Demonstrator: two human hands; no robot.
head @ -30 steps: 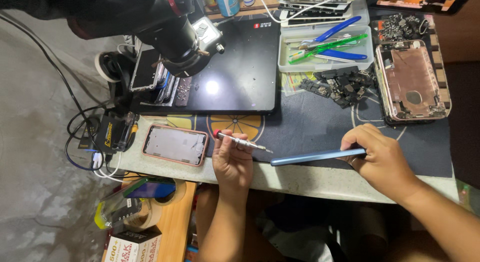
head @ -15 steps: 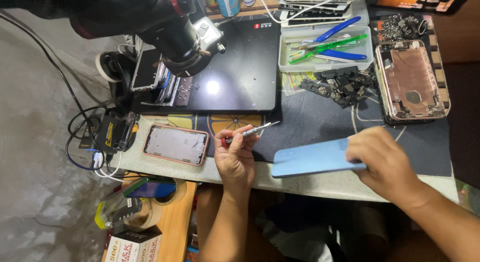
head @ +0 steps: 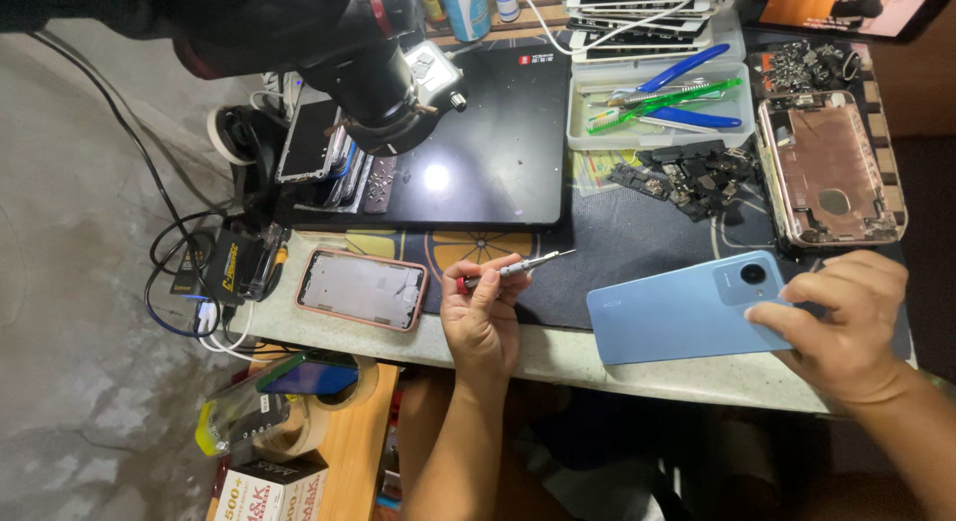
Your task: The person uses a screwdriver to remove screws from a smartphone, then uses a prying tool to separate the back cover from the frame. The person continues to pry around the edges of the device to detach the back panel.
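Observation:
My right hand (head: 841, 322) holds a light blue phone (head: 682, 307) by its right end, back side up with the camera lens showing, low over the table's front edge. My left hand (head: 483, 317) grips a small screwdriver (head: 513, 270) with a red end and a silver shaft pointing right. To the left of that hand lies a pink phone frame (head: 361, 288), flat on the table.
A black mat (head: 478, 152) lies under a microscope head (head: 383, 78). A tray (head: 657, 103) with blue and green tools stands behind. A stripped phone chassis (head: 832, 172) and loose parts (head: 687, 172) lie at right. Cables (head: 184, 282) hang at left.
The blue phone has been turned from edge-on to flat, back side up. My left hand swung the screwdriver tip from pointing down-right to up-right.

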